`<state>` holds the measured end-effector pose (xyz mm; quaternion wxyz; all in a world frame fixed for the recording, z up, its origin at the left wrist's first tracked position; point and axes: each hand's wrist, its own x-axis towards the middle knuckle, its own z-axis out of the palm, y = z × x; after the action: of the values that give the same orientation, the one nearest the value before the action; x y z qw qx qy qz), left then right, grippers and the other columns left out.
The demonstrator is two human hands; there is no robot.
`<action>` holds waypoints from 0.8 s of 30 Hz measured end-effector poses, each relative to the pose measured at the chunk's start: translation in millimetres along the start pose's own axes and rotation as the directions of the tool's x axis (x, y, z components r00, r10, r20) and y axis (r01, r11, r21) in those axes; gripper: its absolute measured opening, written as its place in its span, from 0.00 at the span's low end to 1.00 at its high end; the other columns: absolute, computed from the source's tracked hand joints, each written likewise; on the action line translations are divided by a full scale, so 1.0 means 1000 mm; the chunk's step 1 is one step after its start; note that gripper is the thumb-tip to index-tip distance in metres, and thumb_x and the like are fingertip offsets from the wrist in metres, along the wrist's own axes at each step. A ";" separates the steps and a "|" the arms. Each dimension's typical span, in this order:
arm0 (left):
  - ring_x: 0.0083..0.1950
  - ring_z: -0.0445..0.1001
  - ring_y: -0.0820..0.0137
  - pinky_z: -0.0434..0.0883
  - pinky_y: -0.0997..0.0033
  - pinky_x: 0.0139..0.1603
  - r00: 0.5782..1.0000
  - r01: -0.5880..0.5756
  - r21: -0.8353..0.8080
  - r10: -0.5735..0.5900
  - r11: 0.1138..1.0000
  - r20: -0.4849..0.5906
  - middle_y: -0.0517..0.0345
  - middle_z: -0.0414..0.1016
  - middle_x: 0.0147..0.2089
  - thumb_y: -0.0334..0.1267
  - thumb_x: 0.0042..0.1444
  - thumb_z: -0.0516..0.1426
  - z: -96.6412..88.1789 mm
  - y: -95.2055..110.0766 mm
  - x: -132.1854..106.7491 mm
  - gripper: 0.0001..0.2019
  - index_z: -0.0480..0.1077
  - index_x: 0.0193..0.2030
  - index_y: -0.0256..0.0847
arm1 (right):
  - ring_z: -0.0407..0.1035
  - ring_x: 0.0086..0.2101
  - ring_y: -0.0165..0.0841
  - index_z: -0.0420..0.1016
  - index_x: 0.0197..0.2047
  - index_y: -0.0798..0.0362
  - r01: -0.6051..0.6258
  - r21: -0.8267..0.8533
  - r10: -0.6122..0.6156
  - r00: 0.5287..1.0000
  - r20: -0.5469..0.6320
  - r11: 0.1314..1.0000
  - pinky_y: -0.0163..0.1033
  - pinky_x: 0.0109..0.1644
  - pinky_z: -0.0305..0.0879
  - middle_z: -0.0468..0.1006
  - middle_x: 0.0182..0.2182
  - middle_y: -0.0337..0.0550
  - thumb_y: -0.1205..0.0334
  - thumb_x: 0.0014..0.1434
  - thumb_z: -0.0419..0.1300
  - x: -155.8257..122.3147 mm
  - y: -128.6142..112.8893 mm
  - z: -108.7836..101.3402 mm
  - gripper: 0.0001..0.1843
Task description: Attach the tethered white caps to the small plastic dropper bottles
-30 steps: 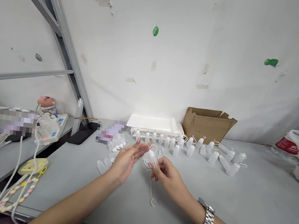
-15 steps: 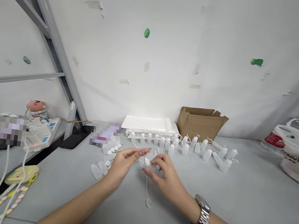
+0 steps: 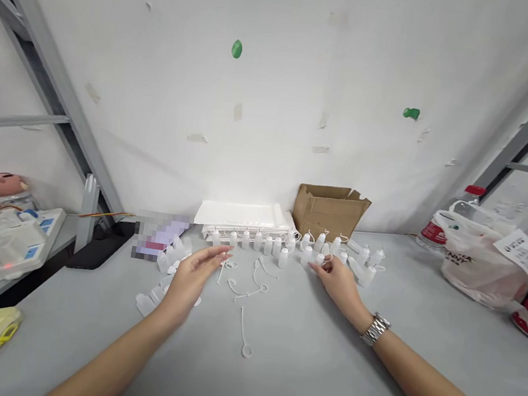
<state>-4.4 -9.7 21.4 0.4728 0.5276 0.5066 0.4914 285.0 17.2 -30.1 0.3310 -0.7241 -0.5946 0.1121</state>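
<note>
My right hand [image 3: 337,285] has its fingertips closed on a small white squeeze bottle [image 3: 319,260], which stands upright among several similar bottles. A thin white cord lies over the tops of some of these bottles. My left hand [image 3: 189,279], fingers stretched out and apparently holding nothing, hovers beside a looped white strap [image 3: 229,263]. Between the hands lie more thin straps with ring ends; one ring strap [image 3: 246,350] is nearest me. Under and beside my left hand are several uncapped translucent bottles [image 3: 145,304], partly hidden by it.
Behind the bottle row sit a stack of white sheets [image 3: 242,213] and an open cardboard box [image 3: 328,213]. A phone [image 3: 158,242] lies at the left back. To the right stand a plastic bag [image 3: 469,265] and a red-capped bottle [image 3: 473,193].
My hands have moved apart: the right carried the capped bottle right and back to the other bottles, while the left drew away from it. The view has turned rightward.
</note>
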 end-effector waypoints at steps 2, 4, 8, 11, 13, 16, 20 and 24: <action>0.53 0.67 0.63 0.62 0.65 0.53 1.000 -0.009 0.049 0.009 0.999 -0.010 0.53 0.72 0.49 0.47 0.49 0.54 -0.001 0.001 0.002 0.17 0.70 0.43 0.43 | 0.66 0.26 0.35 0.65 0.31 0.54 0.001 -0.014 -0.001 1.000 0.000 1.000 0.35 0.26 0.54 0.72 0.23 0.41 0.53 0.52 0.54 0.003 0.000 0.001 0.12; 0.51 0.68 0.64 0.64 0.67 0.50 0.999 -0.039 0.148 0.043 0.988 -0.024 0.53 0.72 0.49 0.47 0.49 0.54 -0.005 0.001 0.005 0.17 0.70 0.44 0.43 | 0.66 0.26 0.35 0.67 0.35 0.55 0.004 -0.021 -0.004 1.000 0.010 1.000 0.35 0.26 0.54 0.73 0.24 0.42 0.52 0.50 0.55 0.000 0.000 -0.003 0.15; 0.45 0.70 0.65 0.65 0.67 0.44 0.988 -0.129 0.538 0.157 0.833 -0.006 0.54 0.71 0.45 0.45 0.52 0.50 -0.019 0.002 0.013 0.15 0.69 0.42 0.43 | 0.66 0.23 0.35 0.66 0.44 0.56 0.044 -0.151 -0.043 0.999 0.012 0.987 0.36 0.25 0.55 0.72 0.25 0.42 0.50 0.52 0.54 -0.022 -0.004 -0.017 0.21; 0.43 0.69 0.64 0.64 0.66 0.43 0.981 -0.163 0.797 0.183 0.581 0.067 0.53 0.70 0.42 0.40 0.54 0.48 -0.028 -0.002 0.017 0.13 0.69 0.42 0.44 | 0.67 0.24 0.35 0.66 0.44 0.54 0.179 -0.247 -0.185 0.983 -0.001 0.952 0.37 0.25 0.57 0.72 0.28 0.44 0.54 0.56 0.51 -0.043 -0.020 -0.018 0.16; 0.45 0.67 0.62 0.62 0.64 0.45 0.978 -0.164 0.909 0.183 0.382 0.099 0.50 0.69 0.42 0.36 0.53 0.49 -0.028 -0.009 0.018 0.13 0.69 0.43 0.43 | 0.67 0.25 0.35 0.67 0.43 0.53 0.326 -0.190 -0.317 0.946 0.074 0.926 0.39 0.27 0.59 0.72 0.32 0.45 0.57 0.57 0.50 -0.052 -0.037 -0.012 0.13; 0.47 0.66 0.57 0.60 0.60 0.46 0.979 -0.148 0.974 0.166 0.169 0.120 0.46 0.69 0.43 0.34 0.52 0.51 -0.023 -0.018 0.018 0.12 0.70 0.43 0.40 | 0.68 0.29 0.35 0.68 0.41 0.53 0.550 -0.037 -0.526 0.813 0.248 0.834 0.40 0.33 0.63 0.71 0.35 0.46 0.61 0.57 0.51 -0.054 -0.063 0.005 0.10; 0.46 0.66 0.59 0.60 0.63 0.45 0.976 -0.130 0.969 0.197 0.211 0.089 0.47 0.69 0.42 0.38 0.53 0.50 -0.025 -0.013 0.019 0.12 0.70 0.43 0.40 | 0.66 0.32 0.33 0.68 0.41 0.52 0.635 0.144 -0.636 0.677 0.371 0.759 0.39 0.35 0.64 0.68 0.37 0.45 0.63 0.57 0.53 -0.044 -0.086 0.022 0.08; 0.40 0.70 0.65 0.61 0.71 0.33 0.996 -0.053 0.918 0.091 0.394 0.019 0.56 0.73 0.37 0.42 0.52 0.50 -0.047 0.010 0.017 0.10 0.69 0.38 0.44 | 0.66 0.33 0.31 0.67 0.42 0.51 0.588 0.255 -0.638 0.664 0.390 0.767 0.38 0.37 0.65 0.67 0.37 0.43 0.61 0.58 0.54 -0.045 -0.090 0.029 0.08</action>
<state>-50.9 6.7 35.7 0.0752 0.7132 0.6779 0.1615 185.8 -8.4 -7.3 0.2388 -0.4150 -0.8567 0.1917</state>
